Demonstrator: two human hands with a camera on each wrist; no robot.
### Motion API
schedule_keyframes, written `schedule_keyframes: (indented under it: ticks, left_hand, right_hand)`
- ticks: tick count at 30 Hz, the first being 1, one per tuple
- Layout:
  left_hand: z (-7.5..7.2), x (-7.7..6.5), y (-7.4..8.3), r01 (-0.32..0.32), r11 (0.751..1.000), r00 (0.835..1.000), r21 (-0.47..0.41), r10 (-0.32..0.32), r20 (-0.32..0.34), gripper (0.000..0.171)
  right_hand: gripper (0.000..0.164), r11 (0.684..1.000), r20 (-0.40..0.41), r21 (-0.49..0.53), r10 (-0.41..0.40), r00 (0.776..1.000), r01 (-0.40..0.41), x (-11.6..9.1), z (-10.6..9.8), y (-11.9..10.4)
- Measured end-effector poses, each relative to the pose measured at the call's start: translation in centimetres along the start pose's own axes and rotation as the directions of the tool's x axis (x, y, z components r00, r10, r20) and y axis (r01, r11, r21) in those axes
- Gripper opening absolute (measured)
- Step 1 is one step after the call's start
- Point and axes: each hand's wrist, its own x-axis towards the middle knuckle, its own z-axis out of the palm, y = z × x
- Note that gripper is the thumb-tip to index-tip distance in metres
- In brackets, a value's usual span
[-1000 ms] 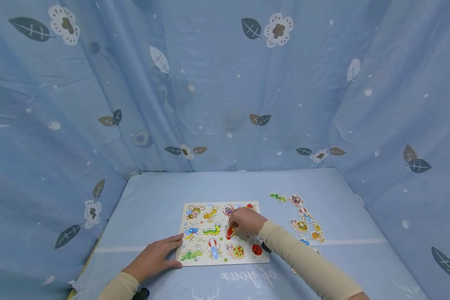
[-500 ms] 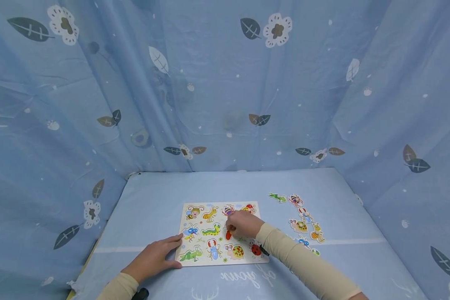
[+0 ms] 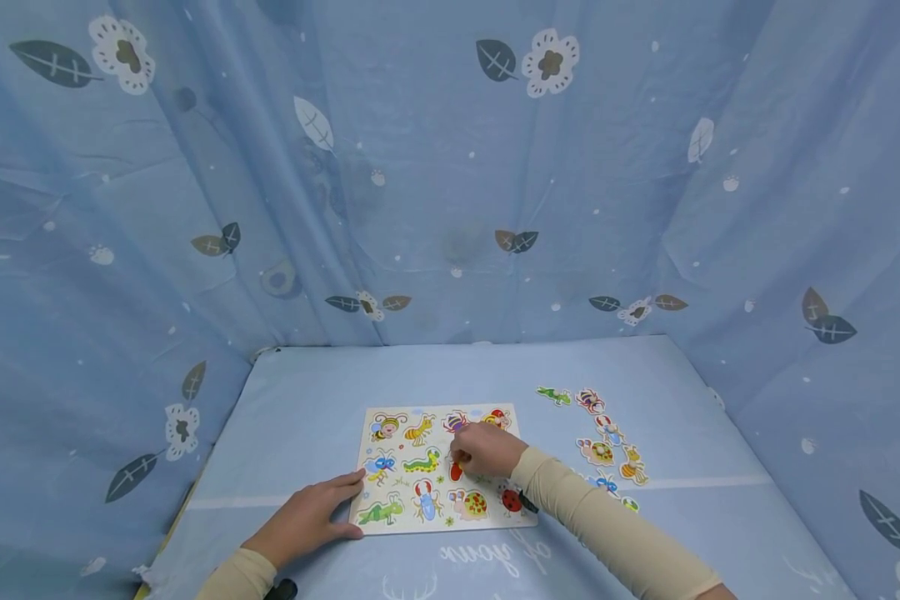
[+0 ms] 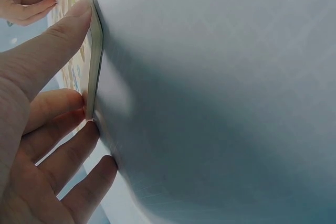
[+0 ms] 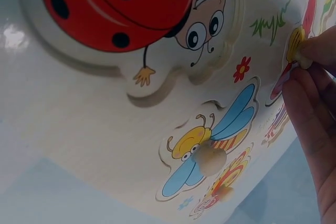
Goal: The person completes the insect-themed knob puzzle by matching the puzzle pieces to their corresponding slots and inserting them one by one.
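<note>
A flat insect peg puzzle board [image 3: 527,521] lies on the table. My left hand [image 3: 309,513] rests at its near left corner, thumb on the near edge and fingertips along the left edge; the left wrist view shows them touching the board. Over the board's right half, my right hand [image 3: 489,450] pinches the small wooden peg [image 5: 303,60] of a dragonfly-like puzzle piece [image 5: 310,11] with red wings and a yellow striped body. That piece lies flat against the board, partly hidden by the fingers. Whether it is fully seated, I cannot tell.
Loose insect pieces lie right of the board: a grasshopper [image 3: 553,395], a purple beetle [image 3: 590,401], a snail [image 3: 596,452] and several others, some partly behind the right forearm. A pegged blue-winged piece [image 5: 184,142] sits in the board beside the ladybird picture [image 5: 121,9].
My right hand has shifted slightly left and down over the red-winged piece, still pinching it. More of the ladybird picture at top right shows. The left hand has stayed in place.
</note>
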Motion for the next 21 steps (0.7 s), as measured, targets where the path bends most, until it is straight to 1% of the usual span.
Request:
schedule_keyframes:
  ticks: [5,10,14,18,21]
  left_hand:
    - [0.1,0.0,0.0,-0.003,1.0,1.0,-0.002,0.003,0.006,0.088]
    - [0.1,0.0,0.0,-0.015,1.0,1.0,0.002,0.015,0.003,0.087]
    - [0.1,0.0,0.0,-0.016,1.0,1.0,0.009,0.016,-0.004,0.087]
    - [0.1,0.0,0.0,-0.014,1.0,1.0,0.012,0.014,-0.006,0.086]
    - [0.2,-0.1,0.0,-0.015,1.0,1.0,0.008,0.015,-0.003,0.087]
  right_hand:
    - [0.022,1.0,0.01,0.009,-0.008,1.0,0.008,-0.2,0.0,0.1]
    - [0.012,1.0,-0.004,0.013,-0.002,1.0,0.002,-0.6,-0.2,1.1]
    - [0.007,0.999,-0.034,0.005,0.034,0.999,-0.034,-1.4,-1.0,2.3]
    - [0.01,0.995,-0.05,0.016,0.097,0.994,-0.096,-2.4,-2.0,4.0]
    - [0.012,0.986,-0.068,0.037,0.163,0.984,-0.161,-3.4,-2.4,5.6]
